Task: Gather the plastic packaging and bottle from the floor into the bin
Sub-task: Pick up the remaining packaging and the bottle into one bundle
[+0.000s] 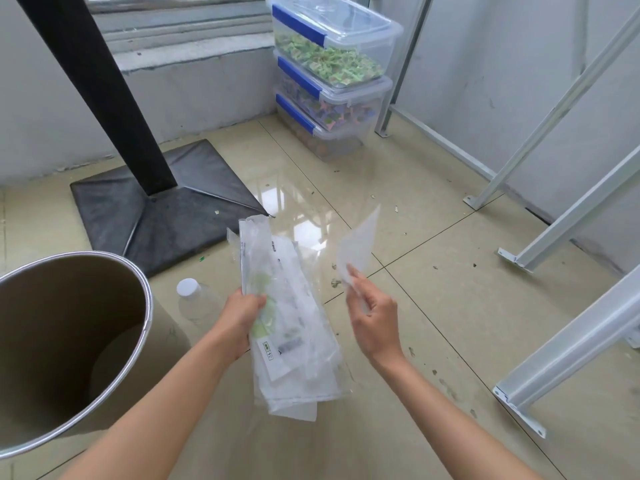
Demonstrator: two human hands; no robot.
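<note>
My left hand (242,315) grips a stack of clear plastic packaging (291,327) with white and green printed labels, held above the floor. My right hand (372,315) pinches a single translucent plastic sheet (360,247) by its lower corner, just right of the stack. A clear plastic bottle (197,301) with a white cap lies on the tiled floor, between the bin and my left hand. The round cardboard bin (147,306) with a metal rim stands at the lower left, its inside brown and open at the top.
A black table post on a square black base (162,209) stands behind the bin. Three stacked clear storage boxes (332,77) with blue clips sit by the back wall. White metal frame legs (554,237) line the right side. Small debris dots the glossy floor.
</note>
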